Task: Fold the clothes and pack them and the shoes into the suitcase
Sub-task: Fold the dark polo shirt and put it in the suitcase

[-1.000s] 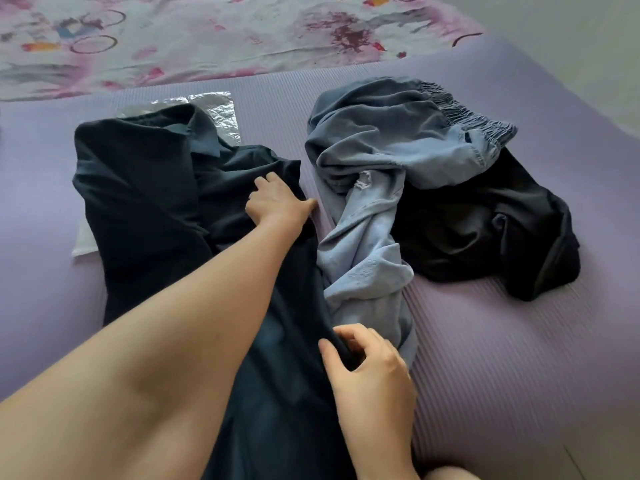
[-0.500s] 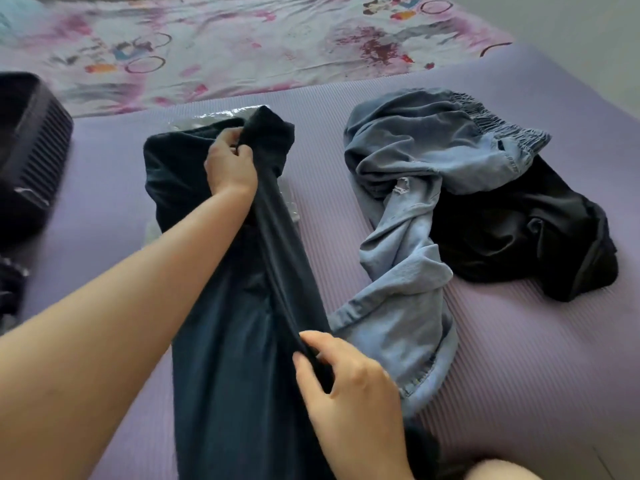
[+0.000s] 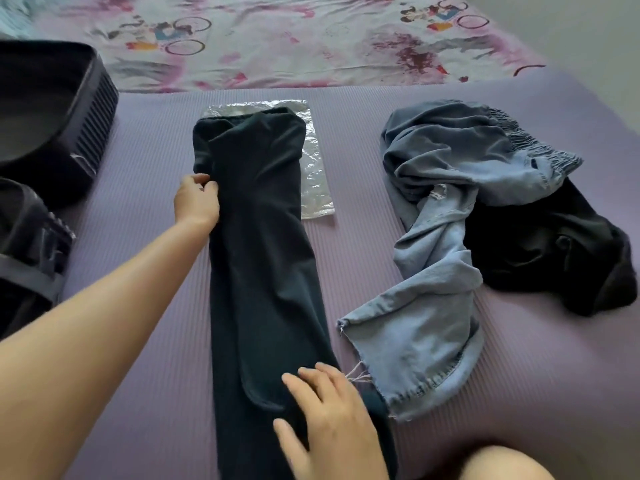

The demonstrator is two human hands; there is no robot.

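So the dark pants (image 3: 263,258) are laid out as one long narrow strip on the purple mat (image 3: 381,237), running pretty much straight away from the person. The left hand (image 3: 195,199) is at the strip's left edge, up near the far end, with its fingers curled onto the fabric and pinching that edge. The right hand (image 3: 329,417) lies flat on the near end of the pants, fingers straight and a bit spread, pressing down and not gripping anything. The far end of the pants sits on top of a crinkly clear plastic bag (image 3: 313,174), which sticks out on the right side and a little past the top. Just right of the pants there's a crumpled pair of light blue jeans (image 3: 433,271), the frayed hem close to the right hand, and the jeans partly overlap a bunched-up black garment (image 3: 554,258) further right. The open black suitcase (image 3: 52,109) is at the far left on the mat, well apart from the pants; a dark strapped part (image 3: 31,258) shows below it at the left edge, hard to tell whether it's the same case. A floral sheet (image 3: 311,39) lies beyond the mat, and a bare knee (image 3: 502,462) pokes in at the bottom right.
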